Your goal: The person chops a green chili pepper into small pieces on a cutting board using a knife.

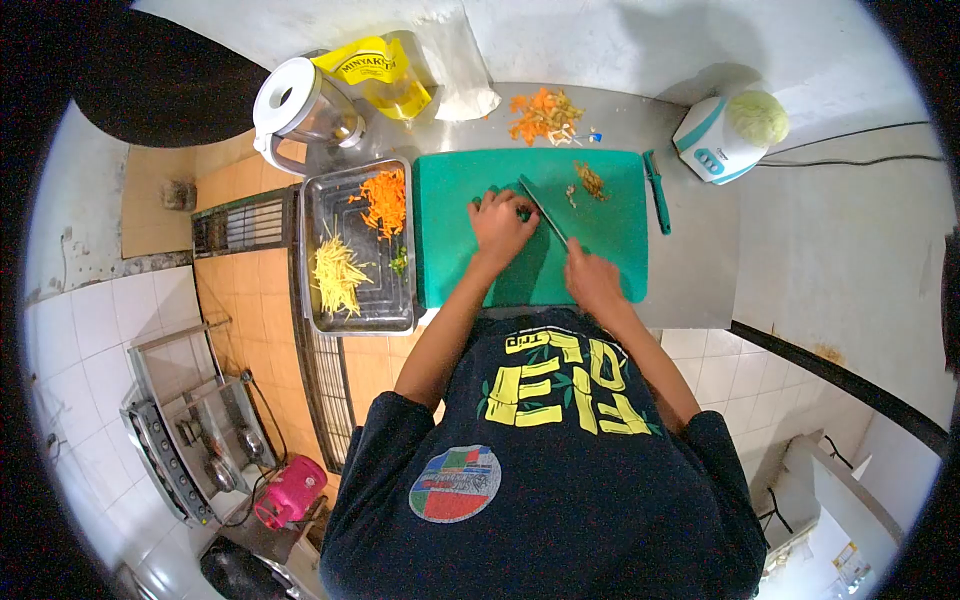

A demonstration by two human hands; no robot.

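Note:
On the green cutting board (455, 245), my left hand (502, 224) presses down with curled fingers on a small dark green piece, mostly hidden under the fingers. My right hand (592, 276) is closed round the handle of a knife (545, 212). The knife's blade points up and left, its tip just right of my left fingertips. Brownish scraps (590, 181) and small whitish bits (571, 196) lie on the board to the right of the blade. At the board's left, a metal tray (385, 322) holds orange shreds (384, 203), pale yellow strips (339, 276) and a little chopped green (399, 262).
Behind the board lie orange peelings (543, 115). A green peeler (657, 193) rests to its right. A white scale (713, 142) bearing a pale round vegetable (757, 119) stands at the back right. A lidded jug (306, 105) and a yellow pouch (382, 78) stand at the back left.

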